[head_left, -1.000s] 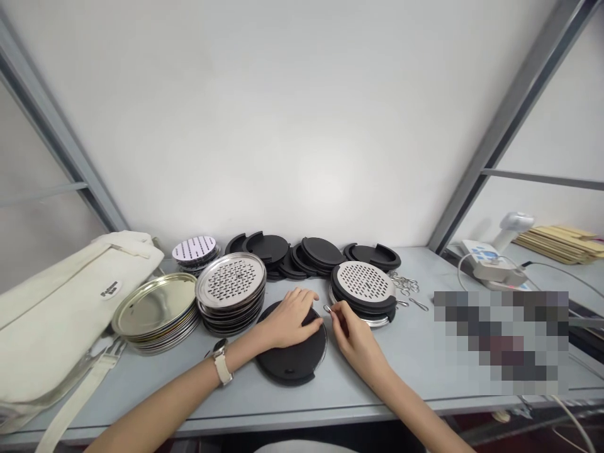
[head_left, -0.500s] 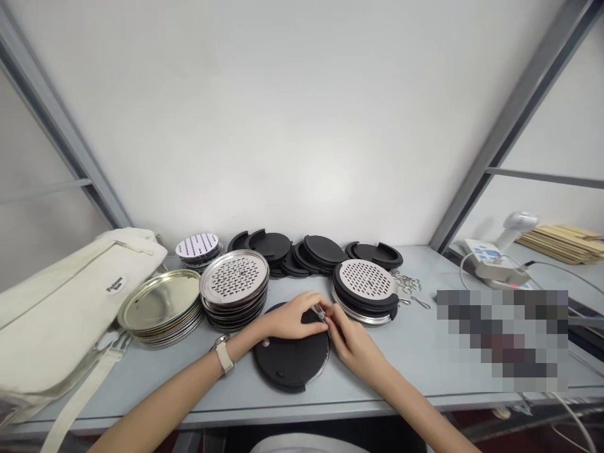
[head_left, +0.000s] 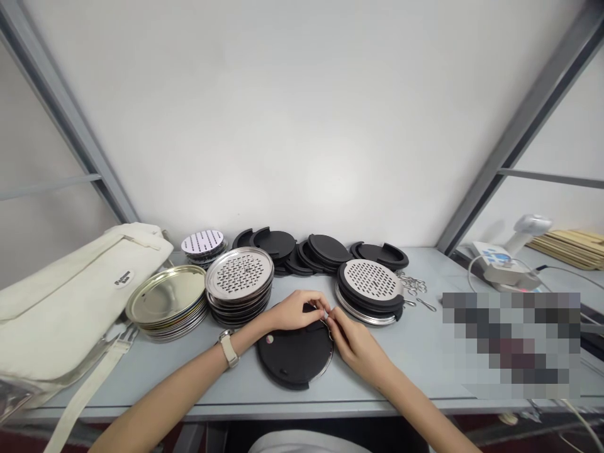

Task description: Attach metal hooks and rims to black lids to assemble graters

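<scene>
A round black disc with a silver rim along its right side lies flat near the table's front edge. Over its far edge, my left hand arches with thumb and forefinger pinched together. My right hand pinches at the disc's right rim, fingertips meeting those of the left. A small piece of metal wire shows just under the touching fingertips; most of it is hidden. Right of the hands stands a stack of black discs topped by a perforated metal grater plate. Small wire loops lie beside that stack.
To the left are a stack of grater plates, a stack of gold-toned metal lids and a cream bag. Black plastic holders line the wall. A scanner on a white device and cables stand at right.
The view has shifted slightly. My left fingers have drawn closer into a pinch against the right fingertips, and the metal piece between them is less visible. The black disc stays in place.
</scene>
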`<state>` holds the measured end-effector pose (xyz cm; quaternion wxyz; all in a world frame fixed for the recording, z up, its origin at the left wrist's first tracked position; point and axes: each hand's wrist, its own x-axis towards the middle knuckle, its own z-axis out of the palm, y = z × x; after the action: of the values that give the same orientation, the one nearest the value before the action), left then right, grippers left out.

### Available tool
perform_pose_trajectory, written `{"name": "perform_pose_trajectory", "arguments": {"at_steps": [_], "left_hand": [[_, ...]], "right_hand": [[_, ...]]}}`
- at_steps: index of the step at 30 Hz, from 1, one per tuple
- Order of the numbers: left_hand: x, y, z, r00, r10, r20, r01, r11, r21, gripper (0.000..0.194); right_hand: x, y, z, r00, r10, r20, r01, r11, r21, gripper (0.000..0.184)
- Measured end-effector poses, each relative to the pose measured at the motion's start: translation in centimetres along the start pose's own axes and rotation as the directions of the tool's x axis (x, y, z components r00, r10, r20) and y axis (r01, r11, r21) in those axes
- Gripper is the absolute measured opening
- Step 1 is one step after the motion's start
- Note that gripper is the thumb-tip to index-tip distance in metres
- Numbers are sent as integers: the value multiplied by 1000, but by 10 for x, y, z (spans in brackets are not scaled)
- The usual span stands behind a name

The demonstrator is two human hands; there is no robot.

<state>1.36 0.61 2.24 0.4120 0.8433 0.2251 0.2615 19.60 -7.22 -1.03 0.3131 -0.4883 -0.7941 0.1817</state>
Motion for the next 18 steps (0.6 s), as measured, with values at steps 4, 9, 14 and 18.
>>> {"name": "perform_pose_trajectory", "arguments": {"at_steps": [4, 9, 14, 18], "left_hand": [[0, -1, 0, 1000, 8, -3, -8, 1000, 16, 11], [0, -1, 0, 1000, 21, 7, -21, 1000, 15, 11], [1, -1, -1, 1000, 26, 8, -26, 1000, 7, 13], [1, -2, 0, 1000, 21, 9, -21, 1000, -16, 23]], "right_hand": [[-1, -3, -1, 1000, -13, -4, 13, 1000, -8, 14], [-1, -5, -1, 1000, -6, 6, 6, 999, -47, 12], [-1, -3, 0, 999, 30, -13, -31, 999, -37, 13], [-2, -3, 0, 999, 50, 10, -50, 999, -12, 14]]}}
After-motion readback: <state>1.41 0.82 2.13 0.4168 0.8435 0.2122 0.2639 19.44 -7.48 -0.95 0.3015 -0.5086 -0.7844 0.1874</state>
